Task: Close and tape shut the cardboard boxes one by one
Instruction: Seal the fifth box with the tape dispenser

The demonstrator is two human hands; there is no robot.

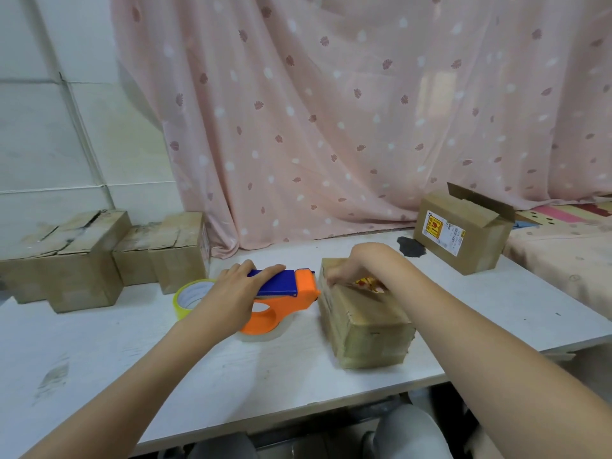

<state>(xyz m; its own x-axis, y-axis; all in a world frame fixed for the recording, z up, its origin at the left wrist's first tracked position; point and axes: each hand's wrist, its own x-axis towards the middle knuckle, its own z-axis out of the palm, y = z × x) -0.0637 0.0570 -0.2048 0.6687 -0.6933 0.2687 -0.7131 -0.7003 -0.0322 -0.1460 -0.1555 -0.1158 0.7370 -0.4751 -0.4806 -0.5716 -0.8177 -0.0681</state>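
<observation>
A small cardboard box (364, 329) lies closed on the white table (165, 352), right of centre, with tape shining on its sides. My right hand (354, 270) rests on its far top edge, fingers curled down onto the flaps. Just left of the box sits an orange and blue tape dispenser (284, 293), its nose touching the box's left side. My left hand (231, 293) grips the dispenser from above, fingers over the blue part.
A yellow-green tape roll (188, 298) lies left of the dispenser. Two taped boxes (66, 260) (172, 250) stand at the back left. An open-flapped box (463, 233) stands at the back right near a dark stain (410, 246). A pink curtain hangs behind.
</observation>
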